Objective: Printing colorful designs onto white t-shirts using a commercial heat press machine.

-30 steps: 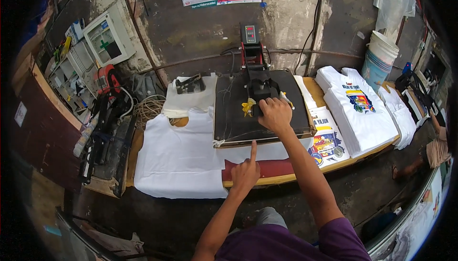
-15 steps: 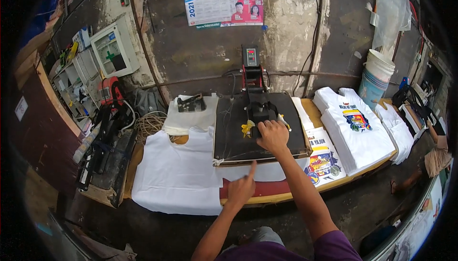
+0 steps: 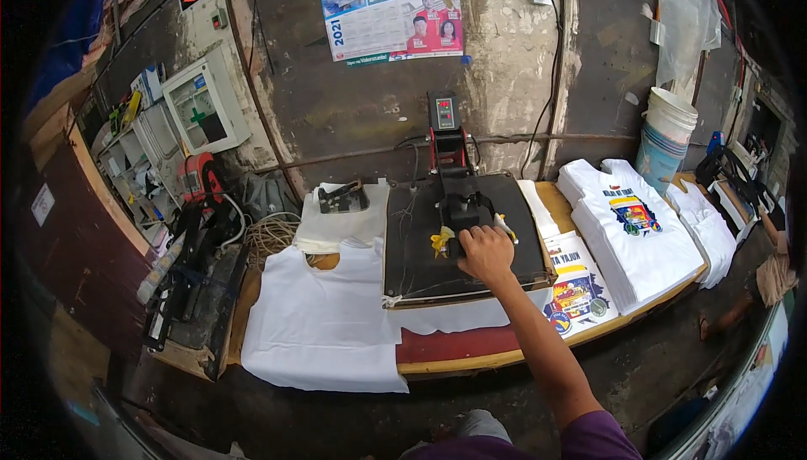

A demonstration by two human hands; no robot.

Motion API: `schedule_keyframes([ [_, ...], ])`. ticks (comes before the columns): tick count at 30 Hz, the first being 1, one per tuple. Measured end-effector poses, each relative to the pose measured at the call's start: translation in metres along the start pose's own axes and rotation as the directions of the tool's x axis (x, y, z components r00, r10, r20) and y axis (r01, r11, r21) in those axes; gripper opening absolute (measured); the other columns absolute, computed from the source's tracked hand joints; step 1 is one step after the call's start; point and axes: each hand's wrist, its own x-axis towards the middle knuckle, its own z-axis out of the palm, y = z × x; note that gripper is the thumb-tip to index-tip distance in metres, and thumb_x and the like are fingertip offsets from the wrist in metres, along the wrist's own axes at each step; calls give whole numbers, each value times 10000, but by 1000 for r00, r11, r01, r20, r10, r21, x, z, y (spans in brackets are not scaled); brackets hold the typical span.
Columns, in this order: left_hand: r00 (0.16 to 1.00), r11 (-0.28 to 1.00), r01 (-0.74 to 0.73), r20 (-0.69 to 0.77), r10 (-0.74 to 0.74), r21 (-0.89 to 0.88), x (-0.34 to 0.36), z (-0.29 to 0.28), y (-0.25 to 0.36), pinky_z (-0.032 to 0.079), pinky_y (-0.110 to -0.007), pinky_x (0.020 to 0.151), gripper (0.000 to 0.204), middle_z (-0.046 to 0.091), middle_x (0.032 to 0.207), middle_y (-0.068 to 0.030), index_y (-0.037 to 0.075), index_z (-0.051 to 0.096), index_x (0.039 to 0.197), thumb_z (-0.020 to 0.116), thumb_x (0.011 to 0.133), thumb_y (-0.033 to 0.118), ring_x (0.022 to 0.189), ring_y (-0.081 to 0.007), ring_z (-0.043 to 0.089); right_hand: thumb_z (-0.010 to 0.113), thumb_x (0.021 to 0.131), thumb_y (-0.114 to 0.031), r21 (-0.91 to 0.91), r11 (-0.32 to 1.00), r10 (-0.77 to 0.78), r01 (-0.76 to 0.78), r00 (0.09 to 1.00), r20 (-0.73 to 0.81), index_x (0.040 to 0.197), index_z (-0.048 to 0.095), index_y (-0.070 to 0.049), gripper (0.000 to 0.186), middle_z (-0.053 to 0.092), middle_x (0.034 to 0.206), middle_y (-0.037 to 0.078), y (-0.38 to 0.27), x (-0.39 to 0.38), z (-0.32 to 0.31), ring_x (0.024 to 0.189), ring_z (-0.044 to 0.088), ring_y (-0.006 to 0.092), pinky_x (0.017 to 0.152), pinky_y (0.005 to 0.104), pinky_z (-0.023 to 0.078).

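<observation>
The black heat press (image 3: 412,250) stands in the middle of the table with its wide upper plate lowered. My right hand (image 3: 490,250) wraps around the handle on top of it, between yellow cloth ties (image 3: 440,242). A strip of white fabric (image 3: 454,317) sticks out beneath the plate's front edge, over a dark red pad (image 3: 458,344). Left of the press lies a plain white shirt (image 3: 324,317), flat, with its neckline toward the wall. Colourful printed sheets (image 3: 580,288) lie close to the press's right side. My left hand is out of view.
A tall stack of printed white shirts (image 3: 630,233) fills the table's right part, a bucket (image 3: 668,128) behind it. White sheets (image 3: 336,219) lie beyond the plain shirt. Another press (image 3: 197,292) and coiled rope (image 3: 271,237) are at left. Someone's arm (image 3: 773,233) shows far right.
My left hand, which pointed at the press's front edge, has dropped out of view. The right hand stays on the handle. The view has tilted up slightly, so the scene sits lower.
</observation>
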Motion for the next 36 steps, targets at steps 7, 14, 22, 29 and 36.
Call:
schedule_keyframes([
  [7, 983, 939, 134, -81, -167, -317, -26, 47, -30, 454, -466, 895, 376, 607, 1178, -171, 73, 614, 1175, 477, 932, 326, 1113, -326, 567, 726, 503, -224, 2, 1000, 1, -1, 1000, 19, 722, 534, -134, 304, 559, 683, 22, 2, 2, -5, 657, 588, 205, 606, 349, 443],
  [14, 931, 762, 184, -139, -338, -621, -52, 73, -36, 444, -424, 900, 392, 594, 1196, -177, 62, 611, 1199, 474, 932, 314, 1136, -299, 550, 749, 550, -230, 2, 999, 37, -37, 995, 94, 760, 578, -119, 293, 597, 704, 42, -3, 3, -9, 691, 612, 223, 631, 356, 454],
  [22, 860, 485, 134, -142, -491, -864, -69, 90, -37, 432, -377, 905, 410, 579, 1215, -184, 51, 609, 1227, 471, 932, 300, 1163, -270, 530, 750, 558, -216, 5, 999, 36, -37, 997, 74, 761, 585, -122, 278, 600, 702, 45, -3, 2, -12, 692, 616, 226, 627, 358, 449],
  [29, 716, 525, -564, -694, -73, -637, -64, 144, -70, 429, -400, 912, 399, 579, 1243, -165, 68, 636, 1172, 450, 938, 333, 1190, -262, 522, 754, 550, -211, -1, 1000, 24, -24, 997, 79, 760, 585, -121, 284, 601, 711, 48, -1, 3, -10, 696, 620, 229, 634, 363, 456],
  [36, 780, 586, -485, -625, -46, -649, -44, 150, -58, 436, -413, 907, 393, 587, 1227, -164, 68, 636, 1163, 455, 932, 330, 1174, -273, 532, 741, 554, -201, 6, 1000, 11, -12, 996, 86, 751, 582, -118, 266, 601, 706, 47, 0, 3, -10, 690, 620, 230, 637, 360, 462],
])
